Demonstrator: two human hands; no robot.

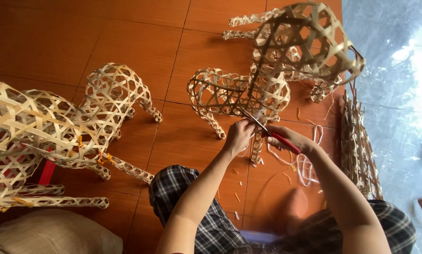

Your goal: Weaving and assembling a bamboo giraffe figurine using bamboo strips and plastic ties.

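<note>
Where the two hands meet at centre frame, a pair of red-handled scissors is gripped in the right hand, fingers curled shut around the handles, blades angled up-left toward the lower body of a woven bamboo animal figure. The left hand is closed in a pinch on the weave, or on a strip end, just beside the blade tips; which of the two cannot be told. The figure stands on the tiled floor, filling the upper centre and upper right of the frame. White strips are coiled on the tiles just right of the hands, and small offcuts are scattered below them. Loose bamboo strips are bundled at the right edge. More woven figures are crowded at the left of the frame. Plaid-clad knees are seen at the bottom. Risk noted: with pinching fingertips so near the blades, a nick is possible; a structural strip may be cut instead of a stray end, loosening the weave.
</note>
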